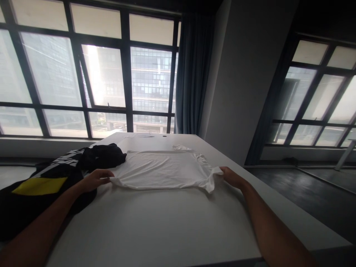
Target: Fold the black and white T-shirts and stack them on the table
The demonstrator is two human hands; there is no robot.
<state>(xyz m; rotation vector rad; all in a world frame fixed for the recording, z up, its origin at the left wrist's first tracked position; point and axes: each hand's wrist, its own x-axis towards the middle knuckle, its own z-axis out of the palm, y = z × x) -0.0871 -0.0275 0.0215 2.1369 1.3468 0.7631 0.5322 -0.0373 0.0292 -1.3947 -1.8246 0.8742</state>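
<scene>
Head view: left hand (97, 179) and right hand (233, 177) pinch the white shirt's (164, 168) near corners, apparently for tautness. Black clothing (96, 160) lies at the table's (167, 230) left edge.

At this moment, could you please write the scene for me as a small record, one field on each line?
Left hand: holds the near left corner of the white cloth
Right hand: holds the cloth by its near right corner
Cloth state: spread out, creased, bunched along its right side
Surface: white table
Left of cloth: heaped black clothing with a yellow patch
Beyond table: windows and a dark curtain
</scene>
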